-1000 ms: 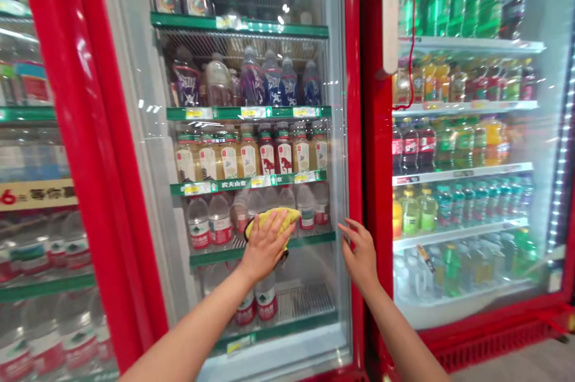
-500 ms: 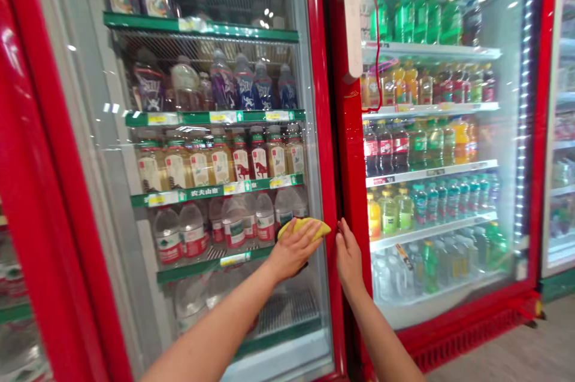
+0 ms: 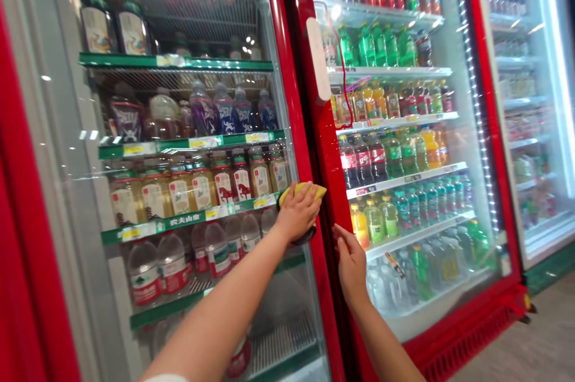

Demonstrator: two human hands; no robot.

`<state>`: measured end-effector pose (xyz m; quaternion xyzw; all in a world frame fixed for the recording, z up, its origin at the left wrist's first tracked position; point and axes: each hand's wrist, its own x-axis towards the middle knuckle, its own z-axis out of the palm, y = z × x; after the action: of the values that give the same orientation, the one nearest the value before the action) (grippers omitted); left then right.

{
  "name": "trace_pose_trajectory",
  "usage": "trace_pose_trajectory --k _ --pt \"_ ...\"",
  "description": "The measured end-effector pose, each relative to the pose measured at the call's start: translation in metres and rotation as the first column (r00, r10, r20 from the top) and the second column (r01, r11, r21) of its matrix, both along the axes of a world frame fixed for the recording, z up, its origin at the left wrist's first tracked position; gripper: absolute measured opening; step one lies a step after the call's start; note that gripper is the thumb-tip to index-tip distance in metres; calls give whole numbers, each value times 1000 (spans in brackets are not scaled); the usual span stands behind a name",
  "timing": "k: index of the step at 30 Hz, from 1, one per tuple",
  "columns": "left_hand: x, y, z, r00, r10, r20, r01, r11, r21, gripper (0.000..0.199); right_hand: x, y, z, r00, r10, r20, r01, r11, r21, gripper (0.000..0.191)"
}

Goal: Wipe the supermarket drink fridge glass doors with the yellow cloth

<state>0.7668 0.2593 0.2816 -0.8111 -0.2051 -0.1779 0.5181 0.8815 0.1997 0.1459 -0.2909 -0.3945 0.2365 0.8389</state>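
Note:
My left hand (image 3: 297, 214) presses a folded yellow cloth (image 3: 318, 191) against the right side of the left fridge's glass door (image 3: 269, 79), by its red frame (image 3: 287, 70). Dark material shows under the palm and at the cloth's left edge. Lower and to the right is my right hand (image 3: 353, 262), its fingers stretched out and holding nothing I can see. It hovers at the gap between the two fridges, close to the red frame of the right one (image 3: 330, 190); whether the fingertips touch it I cannot tell.
Behind the glass, shelves hold juice bottles (image 3: 179, 190) and clear bottles (image 3: 171, 262). The right fridge carries a white box-shaped fitting (image 3: 318, 61) with a red cord (image 3: 345, 82) hanging beside it. Another lit fridge (image 3: 521, 106) stands farther right, above the grey floor (image 3: 539, 334).
My left hand has slid the cloth upward along the glass to the red frame. The view has shifted, showing more upper shelves. My right hand stays near the gap.

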Motion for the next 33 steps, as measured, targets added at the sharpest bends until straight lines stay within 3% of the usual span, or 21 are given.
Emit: trace_pose_trajectory --k 3,5,7,9,11,13,15,17,19,21,22,24,26,28,30,33 --pt "-7 -2 -26 998 -28 61 27 1000 5 40 4 -7 -3 1000 13 27 -13 1000 12 38" --pt "-15 -3 -52 991 -104 -86 102 994 -26 33 5 -10 -7 999 9 31 -9 1000 2 37" --pt "-22 -2 -62 958 -172 -227 161 985 -68 28 6 -13 -11 999 6 37 -5 1000 -6 36" --pt "-25 1 -45 947 -189 -259 173 981 -82 27 8 -13 -11 999 -3 38 3 1000 -6 34" --pt "-25 3 -11 970 -163 -182 156 986 -55 32 9 -13 -8 999 -13 37 13 1000 2 32" --pt "-24 2 19 994 -103 32 103 995 10 41 11 -13 -4 999 -12 38 12 1000 13 32" --pt "-24 -2 26 956 -38 292 14 996 84 50 11 -14 -3 999 -6 33 5 1000 17 32" --pt "-27 -5 5 918 -19 396 -41 989 144 52 11 -17 -5 1000 -4 29 4 1000 11 32" --pt "-33 -7 -26 970 -61 237 18 983 181 46 9 -21 -8 999 -10 38 10 1000 2 32" --pt "-40 -7 -45 993 -116 21 111 978 176 38 6 -23 -8 998 -21 57 21 1000 -2 32" --pt "-44 -7 -45 990 -131 -56 138 977 161 36 5 -23 -7 998 -27 64 27 1000 -1 32" --pt "-56 -9 -32 989 -118 -93 130 983 132 37 0 -23 0 997 -34 73 33 999 10 32" --pt "-71 -15 -13 998 -57 16 55 991 119 43 -4 -22 10 995 -38 87 35 999 37 32" --pt "-88 -26 -8 967 30 253 -65 989 130 50 -10 -22 19 993 -38 110 32 998 62 32" --pt "-101 -36 -23 895 72 441 -152 977 150 54 -16 -25 24 992 -39 120 31 997 72 31" --pt "-107 -44 -57 932 32 360 -105 977 187 49 -28 -31 25 990 -21 142 9 996 85 31"
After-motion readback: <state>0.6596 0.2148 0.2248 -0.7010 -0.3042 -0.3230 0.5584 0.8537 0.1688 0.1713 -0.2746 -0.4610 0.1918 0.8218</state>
